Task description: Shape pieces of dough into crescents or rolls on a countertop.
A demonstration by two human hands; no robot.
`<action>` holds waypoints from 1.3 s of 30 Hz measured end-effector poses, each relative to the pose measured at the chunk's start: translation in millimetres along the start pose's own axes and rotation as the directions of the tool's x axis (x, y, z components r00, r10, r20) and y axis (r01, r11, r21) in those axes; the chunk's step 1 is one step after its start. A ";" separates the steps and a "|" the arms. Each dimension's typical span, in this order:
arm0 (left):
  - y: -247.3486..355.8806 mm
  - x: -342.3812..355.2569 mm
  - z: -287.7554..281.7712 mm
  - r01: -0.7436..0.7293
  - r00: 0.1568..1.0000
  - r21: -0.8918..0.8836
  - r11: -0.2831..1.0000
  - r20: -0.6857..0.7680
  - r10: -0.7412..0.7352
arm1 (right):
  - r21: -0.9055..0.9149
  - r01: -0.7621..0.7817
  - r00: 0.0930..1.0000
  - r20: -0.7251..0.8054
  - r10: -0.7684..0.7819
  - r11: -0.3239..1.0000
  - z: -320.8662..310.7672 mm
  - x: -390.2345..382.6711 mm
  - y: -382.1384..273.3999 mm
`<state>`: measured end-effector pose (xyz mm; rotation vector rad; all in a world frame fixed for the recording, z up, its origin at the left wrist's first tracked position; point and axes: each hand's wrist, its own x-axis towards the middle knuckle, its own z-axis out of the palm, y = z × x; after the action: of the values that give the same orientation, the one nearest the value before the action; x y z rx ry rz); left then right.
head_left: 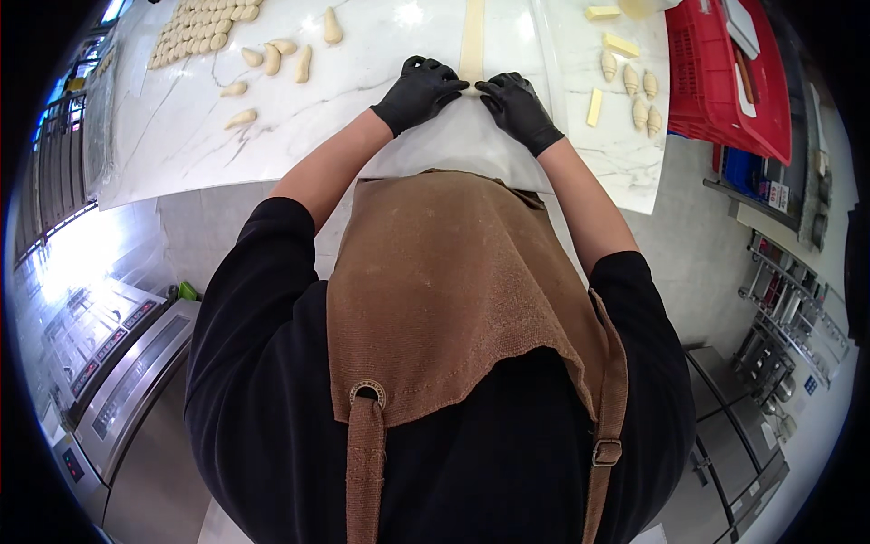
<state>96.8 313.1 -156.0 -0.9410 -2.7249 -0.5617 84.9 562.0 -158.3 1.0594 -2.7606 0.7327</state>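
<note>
A long pale dough strip (pixel 472 45) lies lengthwise on the white marbled worktop (pixel 344 136), and its near end is rolled a little. My left hand (pixel 424 93), in a black glove, has its fingers curled on the left of that end. My right hand (pixel 511 104), also gloved, pinches at it from the right. Both sets of fingertips touch the dough, close together. A translucent sheet (pixel 458 145) lies beneath my wrists and the strip.
Rows of dough pieces (pixel 195 36) and loose tapered pieces (pixel 302 65) lie at left. Several rolled pastries (pixel 631 78) and pale yellow butter-like sticks (pixel 594 107) lie at right. A red crate (pixel 718 100) stands beyond the right edge; steel equipment (pixel 131 381) is at lower left.
</note>
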 end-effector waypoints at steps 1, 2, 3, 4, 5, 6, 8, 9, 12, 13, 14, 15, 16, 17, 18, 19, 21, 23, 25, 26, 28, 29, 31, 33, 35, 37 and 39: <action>-0.2 -1.6 1.4 0.012 1.000 -0.021 1.000 0.000 -0.012 | 0.006 -0.006 1.000 -0.006 0.006 1.000 2.2 -2.0 0.7; -0.5 -2.7 2.3 0.012 1.000 -0.023 1.000 0.003 -0.012 | 0.008 -0.009 1.000 -0.005 0.009 1.000 1.9 -2.5 -0.7; -0.8 -3.8 3.4 0.013 1.000 -0.027 1.000 -0.010 -0.014 | -0.007 -0.006 1.000 -0.022 0.006 1.000 1.8 -3.2 -2.2; -1.2 -5.1 4.5 0.014 1.000 -0.031 0.999 -0.022 -0.015 | -0.021 -0.003 0.999 -0.039 0.002 1.000 1.8 -4.1 -3.8; -1.6 -6.3 5.8 0.015 0.999 -0.036 0.999 -0.034 -0.017 | -0.034 -0.001 0.998 -0.055 -0.001 0.999 1.9 -5.0 -5.2; -2.1 -7.5 7.1 0.016 0.999 -0.041 0.999 -0.045 -0.018 | -0.048 0.000 0.997 -0.071 -0.004 0.999 1.9 -5.5 -6.3; -3.8 -9.7 9.6 0.046 0.998 -0.067 0.997 -0.027 -0.048 | -0.002 -0.054 0.997 -0.057 0.053 0.999 5.2 -8.5 -5.6; -5.0 -10.4 10.8 0.075 0.997 -0.091 0.993 -0.013 -0.077 | 0.040 -0.104 0.993 -0.043 0.106 0.994 6.9 -9.5 -5.1; -3.8 -12.0 13.8 0.132 0.991 -0.136 0.982 0.018 -0.131 | 0.120 -0.207 0.978 -0.008 0.209 0.971 11.4 -14.5 -6.3; 4.3 -17.3 14.4 0.157 0.987 -0.110 0.982 -0.011 -0.159 | 0.042 -0.194 0.979 -0.049 0.196 0.980 13.6 -22.1 -13.2; 13.9 -20.4 12.7 0.178 0.982 -0.082 0.981 -0.047 -0.182 | -0.041 -0.180 0.980 -0.095 0.176 0.983 14.0 -27.9 -21.4; 22.6 -23.7 11.4 0.202 0.975 -0.051 0.978 -0.086 -0.205 | -0.123 -0.166 0.979 -0.139 0.148 0.978 15.5 -31.3 -29.3; 29.7 -24.8 10.6 0.227 0.966 -0.021 0.974 -0.126 -0.228 | -0.205 -0.154 0.977 -0.181 0.117 0.967 17.1 -31.8 -35.1; 36.1 -24.0 11.7 0.222 0.966 -0.015 0.975 -0.135 -0.222 | -0.209 -0.150 0.976 -0.190 0.110 0.966 18.9 -29.8 -39.4; 44.9 -22.8 14.0 0.226 0.969 -0.018 0.974 -0.102 -0.227 | -0.186 -0.171 0.978 -0.153 0.144 0.967 21.5 -27.7 -44.6; 54.2 -22.4 17.8 0.230 0.971 -0.024 0.973 -0.067 -0.231 | -0.166 -0.196 0.977 -0.113 0.179 0.966 24.6 -26.7 -50.3; 68.6 -28.1 25.6 0.250 0.968 -0.042 0.967 0.021 -0.250 | -0.117 -0.253 0.967 -0.011 0.254 0.960 32.6 -30.0 -62.0; 72.9 -21.8 28.1 0.283 0.959 -0.079 0.956 0.044 -0.281 | -0.150 -0.271 0.961 0.005 0.275 0.951 34.2 -27.0 -59.9; 70.0 -13.4 22.7 0.344 0.938 -0.126 0.930 0.080 -0.336 | -0.206 -0.293 0.953 0.013 0.302 0.934 35.5 -14.6 -56.7; 69.4 -11.8 22.3 0.374 0.927 -0.148 0.915 0.098 -0.363 | -0.234 -0.302 0.949 0.017 0.315 0.924 35.3 -11.8 -56.6; 71.5 -14.9 22.4 0.367 0.929 -0.109 0.924 0.092 -0.358 | -0.229 -0.299 0.950 0.026 0.313 0.926 35.6 -17.2 -58.3; 78.8 -23.1 22.3 0.366 0.928 -0.072 0.928 0.097 -0.359 | -0.219 -0.299 0.948 0.044 0.316 0.929 35.8 -28.3 -63.9; 91.2 -39.0 23.3 0.361 0.926 0.000 0.933 0.123 -0.358 | -0.194 -0.311 0.939 0.088 0.332 0.930 38.3 -46.8 -74.9; 89.7 -32.6 22.0 0.395 0.910 -0.009 0.919 0.143 -0.390 | -0.192 -0.337 0.930 0.084 0.358 0.922 37.0 -39.5 -76.8; 69.7 -3.3 22.4 0.445 0.886 -0.004 0.895 0.143 -0.440 | -0.192 -0.371 0.923 0.033 0.384 0.908 35.3 -8.1 -61.5; 61.0 7.9 22.7 0.466 0.877 0.008 0.885 0.127 -0.464 | -0.190 -0.380 0.922 -0.007 0.386 0.905 36.9 3.2 -53.8; 70.6 -1.4 22.2 0.441 0.879 0.060 0.895 0.173 -0.445 | -0.347 -0.350 0.924 0.023 0.381 0.870 42.4 -14.1 -59.0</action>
<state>140.7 372.7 -156.4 -0.3652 -3.1256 -0.5423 137.5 512.7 -175.5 0.5189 -3.0528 0.2202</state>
